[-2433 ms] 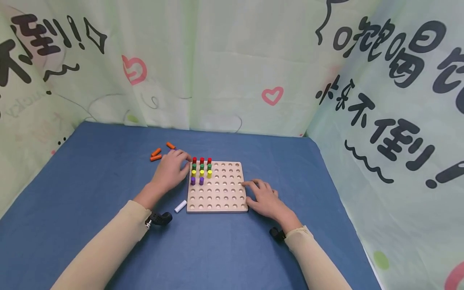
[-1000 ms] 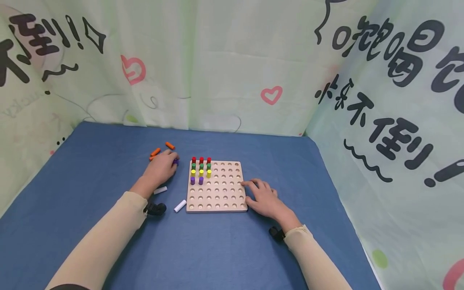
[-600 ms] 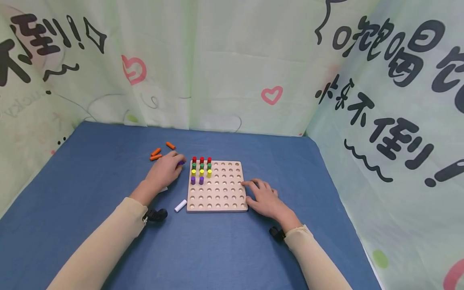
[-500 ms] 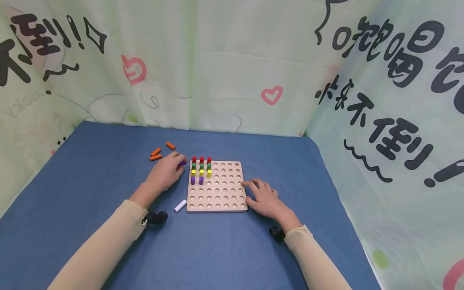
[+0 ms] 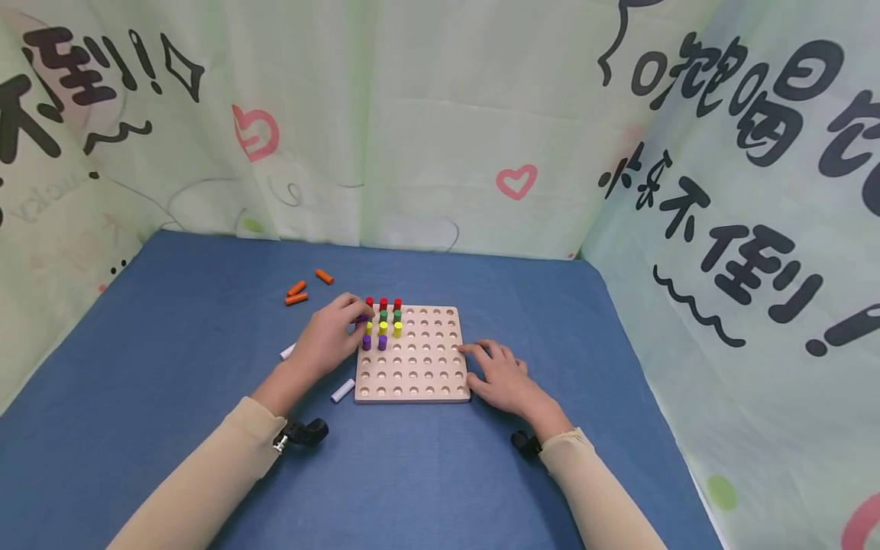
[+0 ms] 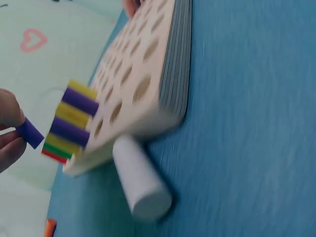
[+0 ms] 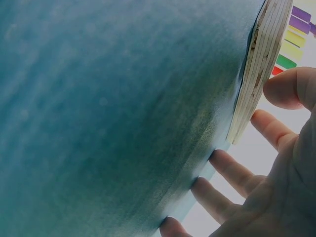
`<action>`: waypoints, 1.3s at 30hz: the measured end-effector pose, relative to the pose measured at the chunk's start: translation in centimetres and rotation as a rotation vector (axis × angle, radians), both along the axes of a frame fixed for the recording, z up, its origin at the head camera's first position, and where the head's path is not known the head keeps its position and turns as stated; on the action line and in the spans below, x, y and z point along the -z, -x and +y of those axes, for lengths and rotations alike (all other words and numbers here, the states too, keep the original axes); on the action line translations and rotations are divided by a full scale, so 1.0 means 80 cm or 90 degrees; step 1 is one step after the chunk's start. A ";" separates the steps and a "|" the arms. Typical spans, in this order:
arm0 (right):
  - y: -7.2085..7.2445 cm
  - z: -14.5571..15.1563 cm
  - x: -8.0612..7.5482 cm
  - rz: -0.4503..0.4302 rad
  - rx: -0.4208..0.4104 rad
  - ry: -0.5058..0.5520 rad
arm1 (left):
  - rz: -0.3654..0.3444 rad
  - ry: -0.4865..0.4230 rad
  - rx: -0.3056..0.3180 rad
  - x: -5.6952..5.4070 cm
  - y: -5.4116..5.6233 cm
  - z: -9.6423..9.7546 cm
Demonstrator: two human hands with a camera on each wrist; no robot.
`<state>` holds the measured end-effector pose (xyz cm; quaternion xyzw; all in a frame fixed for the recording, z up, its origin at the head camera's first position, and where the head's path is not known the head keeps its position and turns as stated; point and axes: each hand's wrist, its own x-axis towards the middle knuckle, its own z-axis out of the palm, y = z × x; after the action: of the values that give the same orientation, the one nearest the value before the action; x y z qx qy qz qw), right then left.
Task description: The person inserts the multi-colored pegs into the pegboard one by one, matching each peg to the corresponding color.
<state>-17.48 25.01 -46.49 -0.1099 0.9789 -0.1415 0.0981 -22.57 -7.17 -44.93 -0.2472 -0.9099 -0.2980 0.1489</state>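
Note:
My left hand (image 5: 326,340) hovers over the far left corner of a wooden pegboard (image 5: 429,367). Between thumb and fingers it pinches a purple peg (image 6: 30,133), clear of the board in the left wrist view. Rows of red pegs (image 5: 383,304), green pegs (image 5: 383,316) and yellow pegs (image 5: 397,330) stand in the board's left columns. In front of them stand two purple pegs (image 5: 382,344). The hand covers part of the leftmost column. My right hand (image 5: 505,380) rests at the board's right edge, fingers spread, thumb and a fingertip touching it.
Three orange pegs (image 5: 296,299) lie on the blue cloth (image 5: 426,473) behind and left of the board. One white peg (image 5: 342,390) lies by the board's near left corner. Another white peg (image 5: 287,351) is partly hidden by my left hand. A printed curtain (image 5: 426,153) hangs behind.
My left hand took up the purple peg near the orange ones, then carried it right to above the board's far left corner. My right hand has stayed put.

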 end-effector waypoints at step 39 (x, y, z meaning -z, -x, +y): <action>-0.002 0.000 -0.002 -0.006 -0.001 0.004 | 0.060 0.045 0.053 0.023 0.002 0.046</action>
<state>-17.28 25.04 -46.33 -0.1099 0.9780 -0.1448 0.1025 -22.75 -3.46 -46.78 -0.3036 -0.9009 -0.2593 0.1701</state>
